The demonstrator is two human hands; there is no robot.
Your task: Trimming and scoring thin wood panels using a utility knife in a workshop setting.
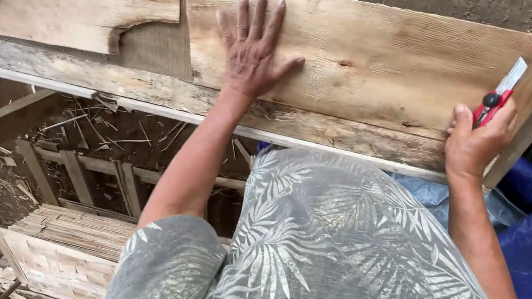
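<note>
Shirt: leaf-print fabric (349,255) fills my near view.
Left hand (251,51): fingers spread, palm flat on the wooden plank (379,61), gripping nothing.
Right hand (478,137): I see it closed around a red utility knife (498,101), blade seemingly extended, at the plank's right end.
Plank: lying across a weathered beam (147,88).

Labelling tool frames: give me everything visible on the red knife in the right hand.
The knife is a slim utility cutter with a red body, a black round knob on its side and a pale strip, metal by the look of it, sticking out of its upper end. The right hand is closed around its lower part, hiding the rest. It points up and to the right, over the right end of the wide pale board. Whether its tip touches the wood cannot be told.
</note>
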